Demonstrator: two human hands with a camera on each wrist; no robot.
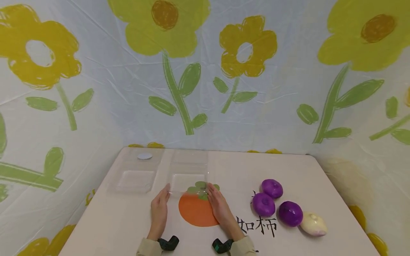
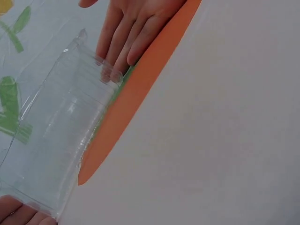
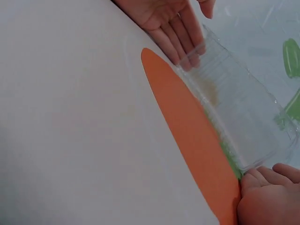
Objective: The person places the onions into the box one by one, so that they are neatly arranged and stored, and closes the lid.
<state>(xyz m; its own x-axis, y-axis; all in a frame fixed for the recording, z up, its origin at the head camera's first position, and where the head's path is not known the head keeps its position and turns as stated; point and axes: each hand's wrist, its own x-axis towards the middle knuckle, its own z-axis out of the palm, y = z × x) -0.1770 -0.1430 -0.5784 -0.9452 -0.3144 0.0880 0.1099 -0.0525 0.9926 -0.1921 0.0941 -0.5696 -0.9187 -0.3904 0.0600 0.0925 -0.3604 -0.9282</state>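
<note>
A clear plastic clamshell box (image 1: 189,179) lies on the table with its lid folded back to the far side. My left hand (image 1: 159,208) touches its left side, fingers straight. At the opposite side my right hand (image 1: 221,206) rests its straight fingers along the near corner. Through the wrist views, the fingertips of both hands overlap the ends of the transparent box (image 2: 61,117), which has nothing inside. Left of it stands a second clear clamshell box (image 1: 136,181), also unfolded, with a white oval label (image 1: 145,155) on its lid.
Several onions lie at the right: purple onions (image 1: 263,204) grouped together and a pale one (image 1: 313,224) beside them. The white tabletop (image 1: 118,217) bears an orange persimmon print (image 1: 196,211) and black characters (image 1: 267,225). A flowered cloth (image 1: 205,117) hangs around the table.
</note>
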